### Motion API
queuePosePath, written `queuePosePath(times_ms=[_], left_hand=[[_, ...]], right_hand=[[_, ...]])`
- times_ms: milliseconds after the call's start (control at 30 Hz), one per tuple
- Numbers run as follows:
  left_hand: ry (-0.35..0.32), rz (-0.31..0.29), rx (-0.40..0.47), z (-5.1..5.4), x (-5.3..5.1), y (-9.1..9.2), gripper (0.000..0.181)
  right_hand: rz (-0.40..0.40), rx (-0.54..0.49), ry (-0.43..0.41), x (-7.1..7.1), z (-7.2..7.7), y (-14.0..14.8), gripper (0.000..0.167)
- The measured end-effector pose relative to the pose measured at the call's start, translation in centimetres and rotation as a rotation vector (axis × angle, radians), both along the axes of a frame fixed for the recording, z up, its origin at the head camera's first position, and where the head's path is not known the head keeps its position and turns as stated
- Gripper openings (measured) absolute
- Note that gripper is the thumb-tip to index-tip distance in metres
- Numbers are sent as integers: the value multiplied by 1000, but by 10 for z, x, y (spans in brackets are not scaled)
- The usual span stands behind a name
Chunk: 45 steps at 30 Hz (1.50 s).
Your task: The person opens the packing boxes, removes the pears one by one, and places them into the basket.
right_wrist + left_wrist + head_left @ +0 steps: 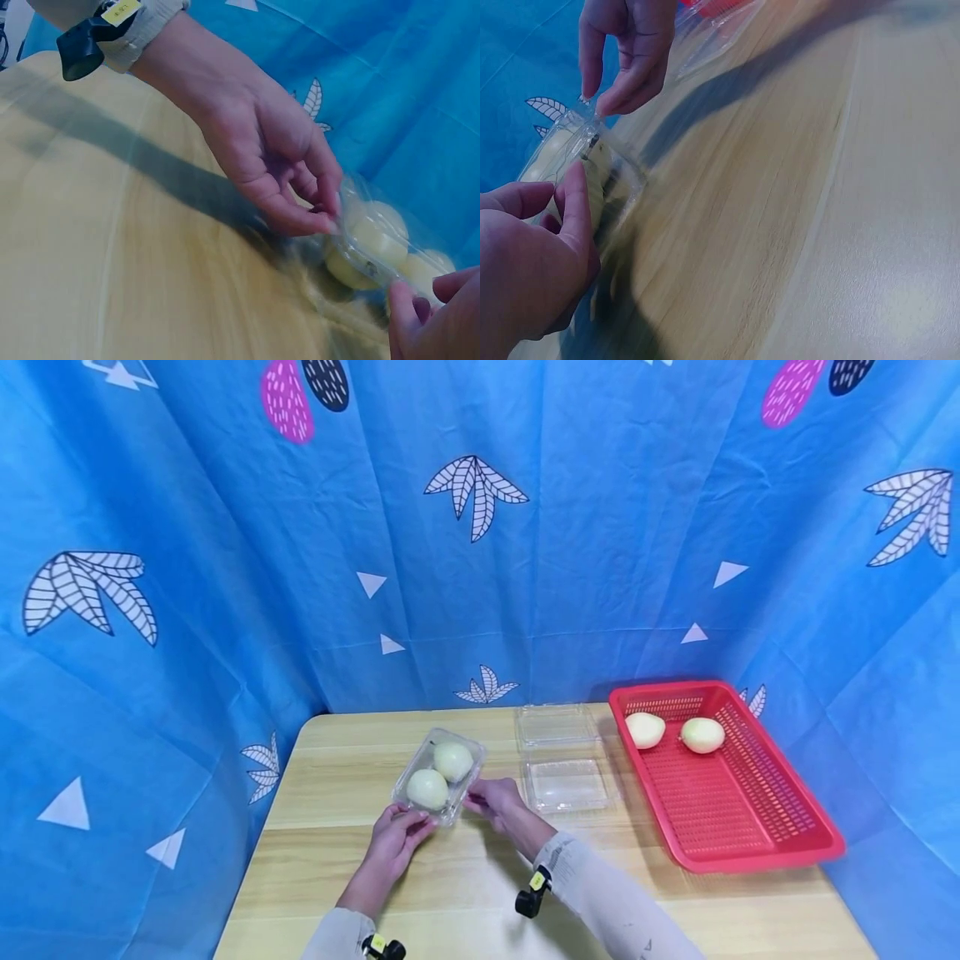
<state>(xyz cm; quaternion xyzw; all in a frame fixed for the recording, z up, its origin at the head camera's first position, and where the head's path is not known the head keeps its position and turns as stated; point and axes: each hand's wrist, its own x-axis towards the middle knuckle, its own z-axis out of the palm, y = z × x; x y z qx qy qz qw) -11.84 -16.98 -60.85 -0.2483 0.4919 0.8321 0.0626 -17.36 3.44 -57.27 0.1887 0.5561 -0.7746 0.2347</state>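
A clear plastic clamshell box [407, 774] with two peeled white onions [453, 761] inside sits tilted at an angle on the table. Its lid lies over the onions in the wrist views. My left hand [394, 842] pinches the near edge of the box between thumb and fingers. At the right-hand side of the same box, my right hand [504, 805] pinches the rim with thumb and forefinger. Close up in the right wrist view, that right hand [262, 150] has its fingertips at a corner of the box [352, 259].
Right of my hands lies a second clear clamshell box [567, 783], unfolded flat. Beyond it stands a red perforated basket [720, 827] holding two more peeled onions [702, 736]. A blue patterned curtain [480, 593] hangs behind the wooden table [315, 843].
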Motion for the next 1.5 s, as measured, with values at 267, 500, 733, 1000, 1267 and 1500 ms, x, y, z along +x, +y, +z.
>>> queuePosePath(times_ms=[267,500,733,1000,1267,1500], left_hand=[[-2,-5,2,2,-1,5,33],[8,4,-9,1,0,3,28],[-1,-8,-11,-2,2,4,25],[20,-21,-15,-7,2,6,24],[13,-12,4,-7,4,9,22],[25,1,7,-4,5,12,21]], right_hand=[[-14,-10,-8,4,-2,-5,32],[26,-26,-3,6,-2,-7,31],[94,6,34,5,-3,-5,33],[145,53,78,2,-5,-7,28],[178,116,141,5,-7,-10,21],[175,132,155,7,-6,-9,21]])
